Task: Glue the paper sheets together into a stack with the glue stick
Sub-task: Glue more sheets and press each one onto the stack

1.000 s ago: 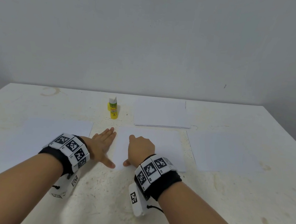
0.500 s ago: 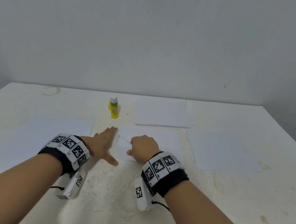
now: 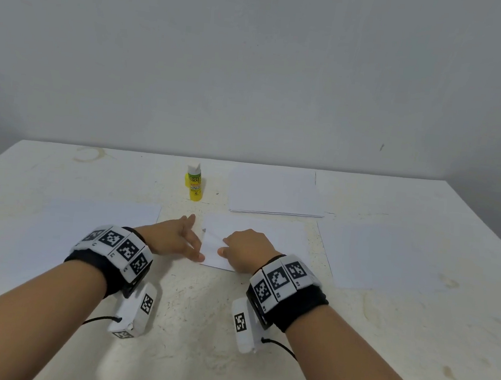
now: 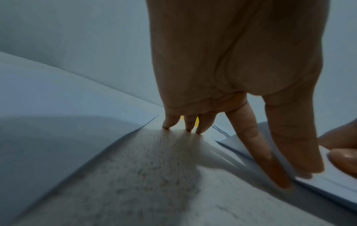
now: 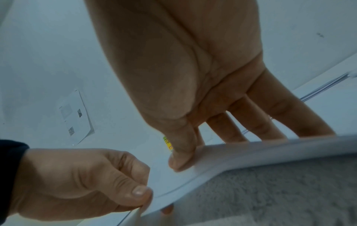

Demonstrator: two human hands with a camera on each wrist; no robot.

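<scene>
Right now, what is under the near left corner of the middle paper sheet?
That corner of the middle sheet is lifted. The left hand pinches it; one fingertip shows beneath. The right hand also holds the sheet; its fingers are partly hidden behind it.

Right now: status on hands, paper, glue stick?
Left hand pinching middle sheet near corner, edge lifted. Right hand thumb on top, fingers under. Glue stick upright, untouched, far side. Nothing in the way.

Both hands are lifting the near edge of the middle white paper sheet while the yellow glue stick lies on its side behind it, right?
Not quite. The yellow glue stick stands upright, as the head view shows. Otherwise yes: the left hand and right hand lift the near edge of the middle white paper sheet.
</scene>
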